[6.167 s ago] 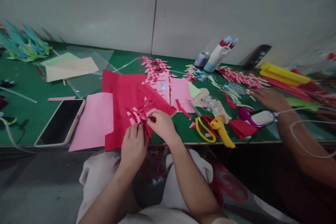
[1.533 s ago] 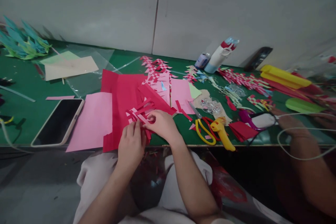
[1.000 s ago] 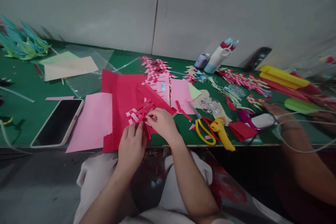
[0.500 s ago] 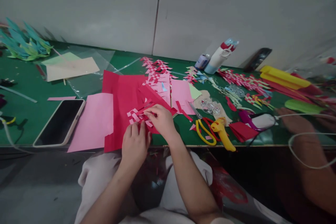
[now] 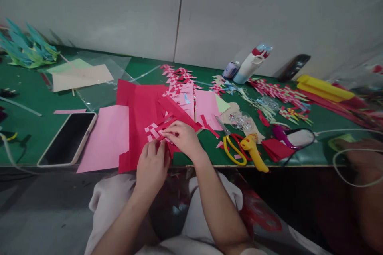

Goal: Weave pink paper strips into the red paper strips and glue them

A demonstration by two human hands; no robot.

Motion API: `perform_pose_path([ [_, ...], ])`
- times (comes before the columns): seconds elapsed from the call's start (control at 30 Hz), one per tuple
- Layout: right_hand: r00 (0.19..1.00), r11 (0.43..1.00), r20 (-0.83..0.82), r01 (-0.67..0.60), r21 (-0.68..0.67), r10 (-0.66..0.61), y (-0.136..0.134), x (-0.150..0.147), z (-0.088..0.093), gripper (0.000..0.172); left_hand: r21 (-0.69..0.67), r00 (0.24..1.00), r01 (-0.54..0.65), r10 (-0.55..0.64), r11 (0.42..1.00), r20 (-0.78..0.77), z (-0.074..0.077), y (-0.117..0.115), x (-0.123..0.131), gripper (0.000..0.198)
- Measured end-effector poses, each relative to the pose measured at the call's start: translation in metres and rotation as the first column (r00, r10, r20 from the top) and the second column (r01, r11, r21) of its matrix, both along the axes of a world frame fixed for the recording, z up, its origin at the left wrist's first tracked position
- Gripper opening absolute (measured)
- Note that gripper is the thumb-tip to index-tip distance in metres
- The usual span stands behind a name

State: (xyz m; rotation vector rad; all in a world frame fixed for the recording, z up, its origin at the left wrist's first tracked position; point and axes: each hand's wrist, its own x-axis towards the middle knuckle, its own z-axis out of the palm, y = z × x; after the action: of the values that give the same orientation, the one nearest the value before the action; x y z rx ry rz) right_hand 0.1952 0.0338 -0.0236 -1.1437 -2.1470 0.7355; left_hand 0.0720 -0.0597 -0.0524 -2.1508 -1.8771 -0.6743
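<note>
A small weave of pink and red paper strips [image 5: 153, 130] lies on a red sheet of paper [image 5: 143, 105] in front of me. My left hand [image 5: 153, 161] has its fingertips curled onto the near edge of that weave, holding it down. Thumb and forefinger of my right hand [image 5: 184, 139] are pinched on a paper strip at the weave's right side; the strip's end is partly hidden by the fingers. Loose red strips [image 5: 206, 125] lie beyond the right hand, on and beside a pink sheet [image 5: 206, 105].
Scissors [image 5: 229, 147] and a yellow-handled tool [image 5: 257, 155] lie to the right. A phone [image 5: 68, 139] sits left beside a pink sheet [image 5: 104, 139]. Finished-looking checkered paper strips [image 5: 179, 75], a bottle [image 5: 248, 67] and a can [image 5: 230, 69] stand behind. Another person's hand [image 5: 363, 155] is far right.
My right fingers have shifted slightly along the strip, and my left hand has moved a little left and down. The other person's hand has drawn right, along with a green piece.
</note>
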Motion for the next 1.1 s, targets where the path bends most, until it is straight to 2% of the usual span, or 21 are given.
perform_pose_path([
  [0.27, 0.984, 0.997, 0.161, -0.067, -0.047, 0.074, -0.004, 0.007, 0.005, 0.013, 0.057, 0.997, -0.027, 0.023, 0.998, 0.077, -0.001, -0.018, -0.011, 0.029],
  [0.4, 0.981, 0.996, 0.173, -0.077, -0.054, 0.086, -0.006, 0.01, 0.005, 0.014, 0.037, 0.996, -0.024, 0.021, 0.999, 0.086, -0.003, -0.022, -0.014, 0.028],
  [0.57, 0.985, 0.997, 0.16, -0.063, -0.051, 0.07, -0.009, 0.015, 0.003, 0.026, 0.017, 0.994, -0.014, 0.012, 1.0, 0.106, -0.005, -0.026, -0.016, 0.026],
  [0.77, 0.986, 0.998, 0.165, 0.023, -0.057, -0.013, -0.011, 0.017, 0.0, 0.009, 0.016, 0.996, 0.017, -0.018, 1.0, 0.092, -0.005, -0.028, -0.014, 0.026],
  [1.1, 0.991, 0.994, 0.133, -0.006, -0.114, 0.021, -0.015, 0.011, 0.0, 0.011, 0.015, 0.998, 0.04, -0.04, 0.999, 0.054, -0.007, -0.027, -0.009, 0.027],
])
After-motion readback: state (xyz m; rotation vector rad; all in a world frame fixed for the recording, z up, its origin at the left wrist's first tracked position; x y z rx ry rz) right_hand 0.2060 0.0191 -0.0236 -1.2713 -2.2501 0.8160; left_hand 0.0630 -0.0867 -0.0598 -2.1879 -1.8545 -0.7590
